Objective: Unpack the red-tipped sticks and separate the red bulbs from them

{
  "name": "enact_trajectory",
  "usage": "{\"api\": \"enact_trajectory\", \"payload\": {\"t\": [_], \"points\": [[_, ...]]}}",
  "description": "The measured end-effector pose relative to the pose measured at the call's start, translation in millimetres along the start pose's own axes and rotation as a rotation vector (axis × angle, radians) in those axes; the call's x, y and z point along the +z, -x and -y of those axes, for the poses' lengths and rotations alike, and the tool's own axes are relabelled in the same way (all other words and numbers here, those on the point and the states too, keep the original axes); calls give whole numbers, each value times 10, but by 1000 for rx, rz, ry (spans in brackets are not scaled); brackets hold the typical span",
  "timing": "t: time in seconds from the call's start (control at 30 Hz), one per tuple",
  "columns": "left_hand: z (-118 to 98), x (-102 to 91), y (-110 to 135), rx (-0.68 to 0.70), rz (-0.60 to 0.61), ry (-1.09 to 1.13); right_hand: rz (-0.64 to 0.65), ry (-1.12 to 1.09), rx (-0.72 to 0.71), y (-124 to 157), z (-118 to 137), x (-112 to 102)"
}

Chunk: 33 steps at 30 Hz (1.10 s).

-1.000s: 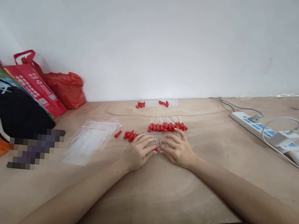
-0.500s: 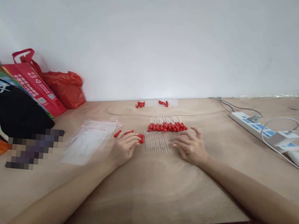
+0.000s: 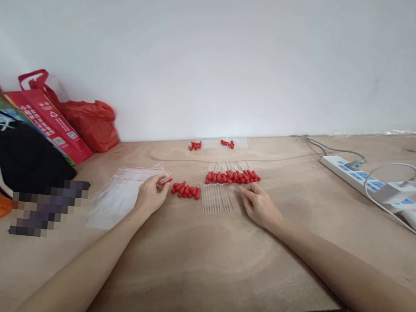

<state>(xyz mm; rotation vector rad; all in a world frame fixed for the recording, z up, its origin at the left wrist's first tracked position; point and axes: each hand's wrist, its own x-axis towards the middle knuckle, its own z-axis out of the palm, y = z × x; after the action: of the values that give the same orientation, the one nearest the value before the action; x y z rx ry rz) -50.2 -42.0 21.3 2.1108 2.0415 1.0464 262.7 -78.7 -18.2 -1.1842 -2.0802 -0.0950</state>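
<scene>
My left hand (image 3: 153, 193) is closed in a pinch on a red rubber dropper bulb (image 3: 167, 181), just left of a small group of loose red bulbs (image 3: 189, 192) on the table. My right hand (image 3: 260, 205) has thumb and forefinger pressed together on the end of a thin clear dropper tube (image 3: 236, 187), hard to see. Beneath its tip, several bare clear tubes (image 3: 216, 199) lie side by side in a row. Behind them is a row of droppers (image 3: 232, 176), red bulbs toward me, clear stems pointing at the wall.
Clear zip bags (image 3: 117, 199) lie left of my left hand. More red bulbs (image 3: 195, 146) and a bag (image 3: 244, 143) rest near the wall. A white power strip (image 3: 353, 176) with cables stands right; red bags (image 3: 89, 124) and a black bag (image 3: 20, 157) stand left.
My left hand has moved left off the loose bulbs, uncovering them, and now pinches one bulb. My right hand has drawn its fingers together and shifted slightly left and away from me.
</scene>
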Motion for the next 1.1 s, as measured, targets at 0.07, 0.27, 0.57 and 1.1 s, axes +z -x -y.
{"api": "enact_trajectory", "payload": {"t": [0.07,0.27,0.57,1.1], "points": [[-20,10,3,5,43,-28,-18,-18,10,-12,-1,29],[-41,-35,-5,108,-39,-102,-39,-46,10,-59,38,113],[131,-47,-63,-22,95,-150,-26,-163,30,-85,177,57],[51,42,-15,-192,101,363,-260,334,162,-286,-118,115]]}}
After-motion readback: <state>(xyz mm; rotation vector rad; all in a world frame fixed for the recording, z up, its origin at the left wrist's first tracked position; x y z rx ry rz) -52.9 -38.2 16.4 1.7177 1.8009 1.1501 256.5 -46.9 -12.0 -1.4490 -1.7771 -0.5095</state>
